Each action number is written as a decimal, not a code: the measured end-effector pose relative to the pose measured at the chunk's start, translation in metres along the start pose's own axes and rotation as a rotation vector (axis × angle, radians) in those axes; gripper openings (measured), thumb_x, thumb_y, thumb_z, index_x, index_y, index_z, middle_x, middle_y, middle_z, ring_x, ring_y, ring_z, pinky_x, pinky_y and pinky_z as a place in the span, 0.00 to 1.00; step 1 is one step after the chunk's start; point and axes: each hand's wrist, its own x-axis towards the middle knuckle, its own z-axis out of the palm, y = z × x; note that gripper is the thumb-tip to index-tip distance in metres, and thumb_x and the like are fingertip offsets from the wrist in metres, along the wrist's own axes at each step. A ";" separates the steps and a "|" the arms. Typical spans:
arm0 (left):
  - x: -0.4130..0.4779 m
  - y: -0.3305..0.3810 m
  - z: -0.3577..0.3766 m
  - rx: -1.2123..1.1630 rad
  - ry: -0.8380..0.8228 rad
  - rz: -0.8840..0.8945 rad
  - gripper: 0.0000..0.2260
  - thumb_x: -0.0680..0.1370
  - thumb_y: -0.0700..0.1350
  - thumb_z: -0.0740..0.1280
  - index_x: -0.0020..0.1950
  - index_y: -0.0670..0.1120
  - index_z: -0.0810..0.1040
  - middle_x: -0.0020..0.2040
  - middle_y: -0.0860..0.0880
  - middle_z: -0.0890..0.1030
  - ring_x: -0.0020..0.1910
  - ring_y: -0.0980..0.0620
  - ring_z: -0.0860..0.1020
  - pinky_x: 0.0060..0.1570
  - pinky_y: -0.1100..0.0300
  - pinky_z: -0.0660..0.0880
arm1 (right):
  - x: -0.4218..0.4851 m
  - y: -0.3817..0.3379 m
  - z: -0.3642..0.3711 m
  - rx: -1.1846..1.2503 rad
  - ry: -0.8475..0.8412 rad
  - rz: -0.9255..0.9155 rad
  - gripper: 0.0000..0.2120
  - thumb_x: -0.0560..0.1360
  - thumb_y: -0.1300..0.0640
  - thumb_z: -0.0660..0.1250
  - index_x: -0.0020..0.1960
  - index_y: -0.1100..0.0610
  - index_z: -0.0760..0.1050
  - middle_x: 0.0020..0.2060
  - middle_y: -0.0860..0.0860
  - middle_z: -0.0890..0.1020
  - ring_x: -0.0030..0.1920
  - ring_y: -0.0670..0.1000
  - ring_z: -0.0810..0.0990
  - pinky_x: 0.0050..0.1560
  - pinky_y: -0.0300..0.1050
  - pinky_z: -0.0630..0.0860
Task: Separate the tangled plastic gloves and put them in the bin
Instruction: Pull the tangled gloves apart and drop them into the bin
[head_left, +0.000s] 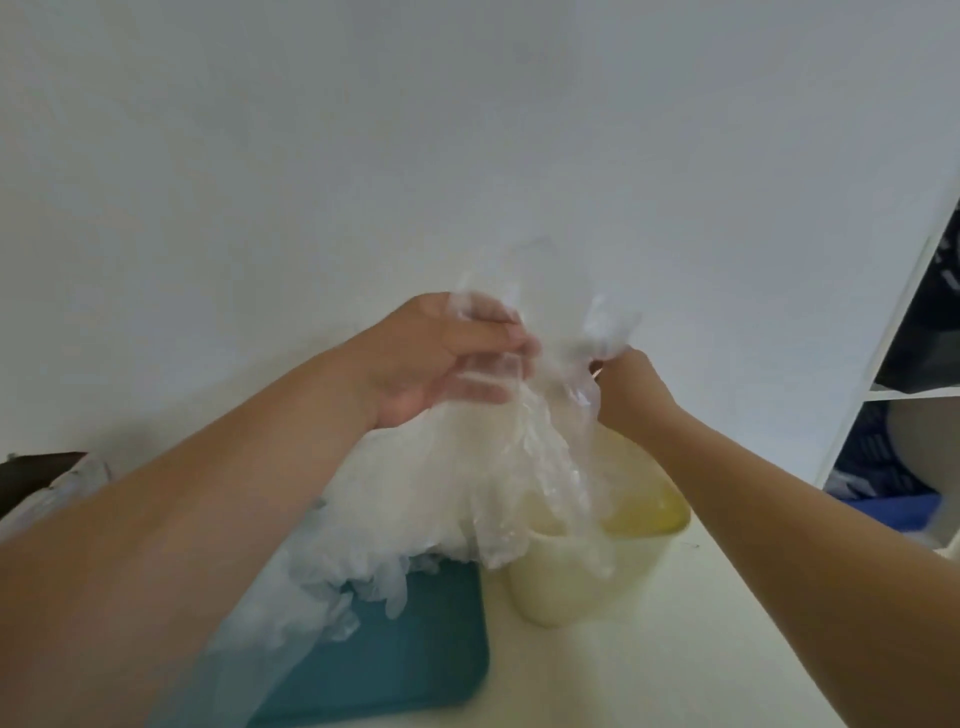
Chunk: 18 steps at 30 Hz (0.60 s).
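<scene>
Tangled plastic gloves (467, 467) are held raised above the desk (675, 649). Left hand (441, 358), at 10 o'clock of the clump: fingers curl round the film. Right hand (628, 384), at 2 o'clock: fingers pinch a glove's end. The clump hangs over a teal tray (415, 649) at 6 o'clock; the cream bin (587, 582) stands at 5 o'clock.

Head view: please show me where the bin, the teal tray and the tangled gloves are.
bin (550, 592), head view, on its pale outer wall.
teal tray (415, 654), head view, on its bare flat surface.
tangled gloves (447, 483), head view, on the middle of the hanging clump.
</scene>
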 end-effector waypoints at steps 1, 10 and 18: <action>0.014 -0.008 0.005 0.036 0.018 -0.030 0.08 0.78 0.38 0.74 0.54 0.45 0.80 0.49 0.45 0.87 0.46 0.48 0.85 0.40 0.56 0.83 | -0.002 0.001 -0.007 0.107 0.038 0.020 0.11 0.76 0.58 0.70 0.59 0.55 0.78 0.54 0.52 0.80 0.54 0.54 0.81 0.49 0.41 0.70; 0.085 -0.074 0.041 0.203 0.223 -0.174 0.14 0.72 0.33 0.79 0.54 0.41 0.81 0.42 0.44 0.82 0.30 0.53 0.81 0.30 0.63 0.78 | -0.025 -0.005 -0.059 0.275 0.366 -0.078 0.13 0.83 0.55 0.61 0.64 0.51 0.80 0.58 0.46 0.82 0.52 0.43 0.81 0.58 0.44 0.78; 0.092 -0.080 0.034 0.100 0.154 -0.294 0.09 0.76 0.32 0.71 0.54 0.41 0.82 0.45 0.46 0.84 0.43 0.52 0.85 0.45 0.58 0.81 | -0.059 -0.046 -0.019 -0.182 -0.406 -0.200 0.22 0.84 0.47 0.58 0.77 0.51 0.66 0.71 0.50 0.75 0.70 0.53 0.74 0.65 0.43 0.69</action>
